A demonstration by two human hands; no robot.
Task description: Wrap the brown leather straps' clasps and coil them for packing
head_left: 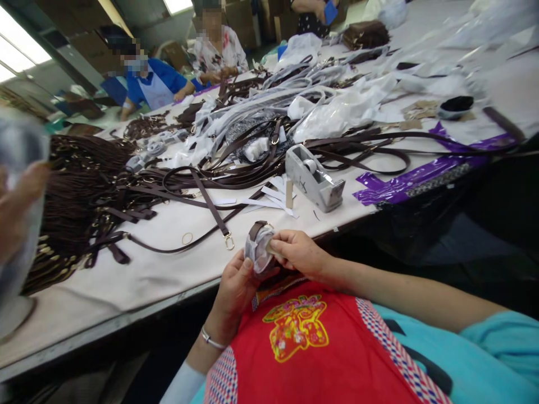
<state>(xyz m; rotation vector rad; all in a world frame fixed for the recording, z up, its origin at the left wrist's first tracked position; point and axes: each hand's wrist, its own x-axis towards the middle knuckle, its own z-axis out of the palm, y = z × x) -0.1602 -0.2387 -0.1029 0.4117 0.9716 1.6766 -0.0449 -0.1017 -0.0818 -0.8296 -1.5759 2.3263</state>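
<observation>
Close to the table's front edge, my left hand [238, 280] grips a coiled strap [257, 247] wrapped in clear plastic, with a band of dark brown leather at its top. The fingers of my right hand [297, 251] are pinched together at the coil's right side. Whether they hold the wrap or some small piece there is too small to make out. Beyond the coil, a brown strap with a gold buckle [228, 241] lies on the table. A grey tape dispenser [314, 178] stands to the right, beside loose white paper strips [275, 197].
Piles of brown straps [80, 191] cover the left side, with plastic-wrapped straps [252, 109] in the middle. Purple tape [396, 188] runs along the right edge. Another person's blurred hand [19, 207] holds plastic at far left. Several people work across the table.
</observation>
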